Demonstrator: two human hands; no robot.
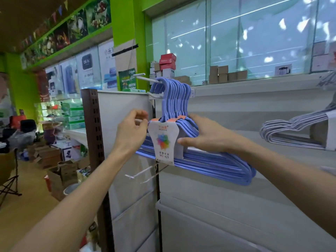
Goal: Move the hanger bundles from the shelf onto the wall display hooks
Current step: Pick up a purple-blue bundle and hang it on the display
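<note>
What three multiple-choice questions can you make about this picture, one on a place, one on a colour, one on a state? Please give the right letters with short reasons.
1. Where do the hook ends of the blue hanger bundle sit?
A. over the upper white display hook
B. flat on the shelf
C. on the floor

2. What colour is the hanger bundle on the shelf at the right?
A. red
B. grey
C. green

3. What is the right hand doing?
A. hanging idle at the side
B. holding a cardboard box
C. resting on the blue bundle beside its paper label

Answers: 1 A, the curved blue ends loop over the white rod. 2 B, its wires look pale grey. 3 C, its thumb and fingers lie against the bundle behind the label, while the left hand is curled at the label's upper edge.
</note>
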